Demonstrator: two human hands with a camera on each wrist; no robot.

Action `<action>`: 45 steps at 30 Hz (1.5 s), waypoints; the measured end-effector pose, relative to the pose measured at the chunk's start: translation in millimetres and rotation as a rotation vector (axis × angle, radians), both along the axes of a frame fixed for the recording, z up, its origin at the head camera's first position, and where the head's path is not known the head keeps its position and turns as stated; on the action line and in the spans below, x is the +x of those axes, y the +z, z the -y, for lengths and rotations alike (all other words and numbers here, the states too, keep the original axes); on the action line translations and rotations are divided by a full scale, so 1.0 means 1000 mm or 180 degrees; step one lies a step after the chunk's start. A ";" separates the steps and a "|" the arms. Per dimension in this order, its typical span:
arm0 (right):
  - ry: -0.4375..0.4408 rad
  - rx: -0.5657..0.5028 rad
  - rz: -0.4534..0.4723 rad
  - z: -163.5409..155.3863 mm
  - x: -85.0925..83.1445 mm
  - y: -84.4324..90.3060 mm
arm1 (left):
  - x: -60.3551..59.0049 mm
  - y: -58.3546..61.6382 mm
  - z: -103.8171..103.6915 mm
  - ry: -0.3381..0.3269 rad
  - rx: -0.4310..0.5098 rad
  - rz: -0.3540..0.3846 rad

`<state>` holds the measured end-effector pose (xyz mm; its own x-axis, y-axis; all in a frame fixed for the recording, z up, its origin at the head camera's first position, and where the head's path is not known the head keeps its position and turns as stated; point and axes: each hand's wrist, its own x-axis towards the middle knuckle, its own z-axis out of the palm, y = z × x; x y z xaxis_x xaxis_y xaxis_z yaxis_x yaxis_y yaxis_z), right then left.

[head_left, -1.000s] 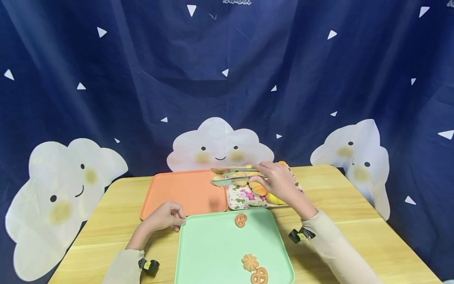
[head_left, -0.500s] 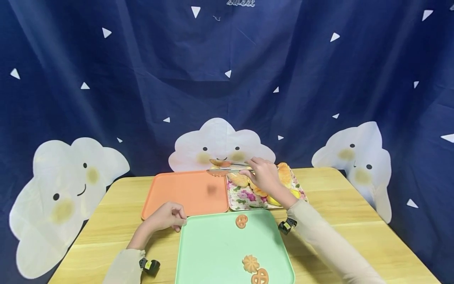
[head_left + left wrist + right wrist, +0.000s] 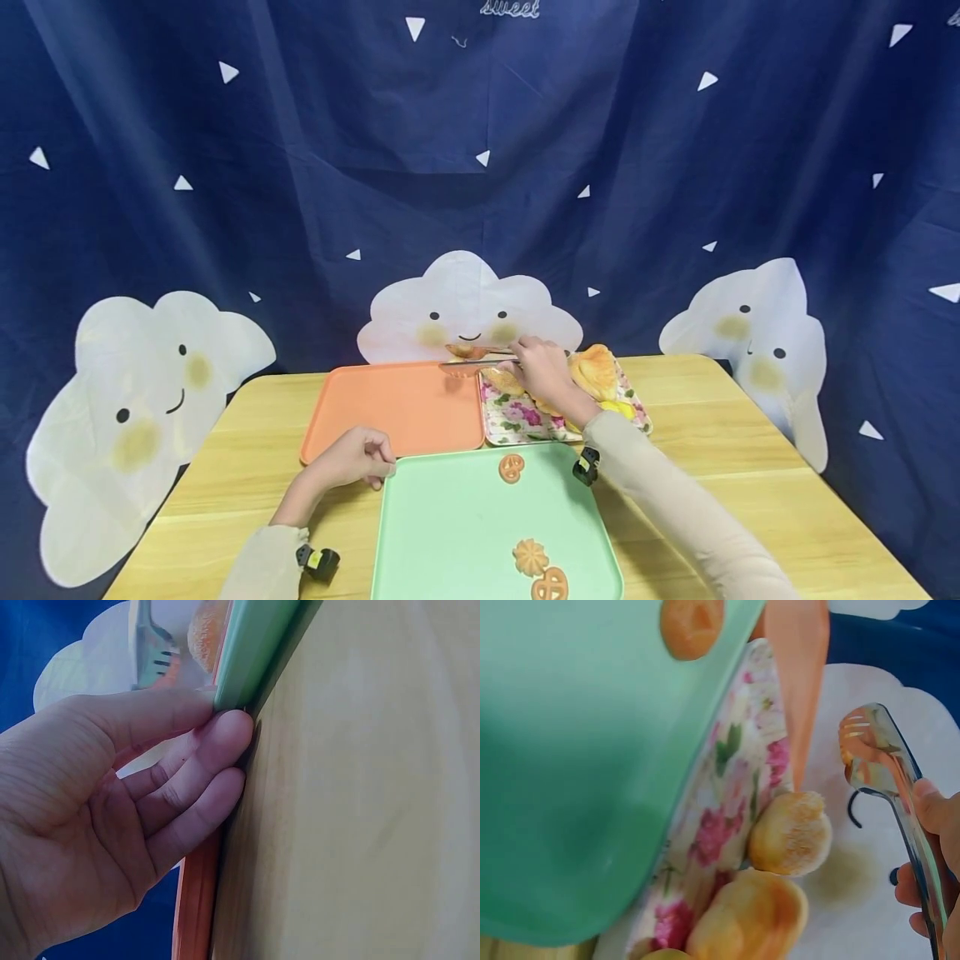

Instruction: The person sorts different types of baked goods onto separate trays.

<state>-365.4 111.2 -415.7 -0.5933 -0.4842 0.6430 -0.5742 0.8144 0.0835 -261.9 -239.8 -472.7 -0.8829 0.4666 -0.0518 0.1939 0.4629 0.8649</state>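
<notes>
metal tongs (image 3: 480, 357) gripped in right hand (image 3: 542, 372), tips apart and empty above floral tray (image 3: 517, 421). soft, crushable bread rolls (image 3: 790, 832) there; pinch lightly at sides. left hand (image 3: 351, 457) pinching green tray (image 3: 450, 533) edge.

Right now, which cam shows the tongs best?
Right wrist: the tongs fill the frame, slotted tip sharp, empty, right hand gripping them. Head shows them small and far. Left wrist shows only a blurred tip.

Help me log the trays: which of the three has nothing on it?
The orange tray; the green tray holds cookies and the floral tray holds buns.
</notes>
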 end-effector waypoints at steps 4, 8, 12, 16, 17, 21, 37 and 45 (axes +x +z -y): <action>-0.0090 0.0086 0.0226 0.003 -0.001 -0.005 | 0.000 -0.001 0.000 -0.0009 0.0023 0.0022; -0.0169 0.0100 0.0383 0.005 -0.002 -0.010 | 0.000 -0.002 0.000 -0.0017 0.0040 0.0022; -0.0234 0.0143 0.0370 0.006 -0.004 -0.015 | -0.001 -0.002 0.000 -0.0019 0.0029 0.0021; -0.0242 0.0144 0.0345 0.006 -0.005 -0.018 | -0.001 -0.001 0.001 -0.0010 0.0001 0.0026; -0.0244 0.0139 0.0344 0.006 -0.005 -0.019 | -0.001 -0.001 0.000 -0.0009 0.0000 0.0028; -0.0257 0.0089 0.0373 0.007 -0.005 -0.020 | -0.001 0.000 0.000 -0.0009 0.0006 0.0033; -0.0041 0.0116 0.0703 -0.001 0.004 -0.006 | -0.001 0.000 -0.001 -0.0016 0.0005 0.0044; 0.0266 0.0125 0.0759 -0.023 0.022 0.012 | -0.001 0.001 0.000 -0.0015 -0.0005 0.0053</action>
<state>-343.8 134.6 -403.4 -0.6830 -0.5597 0.4693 -0.6465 0.7622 -0.0318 -263.1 -239.6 -471.7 -0.8797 0.4708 -0.0672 0.1816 0.4633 0.8674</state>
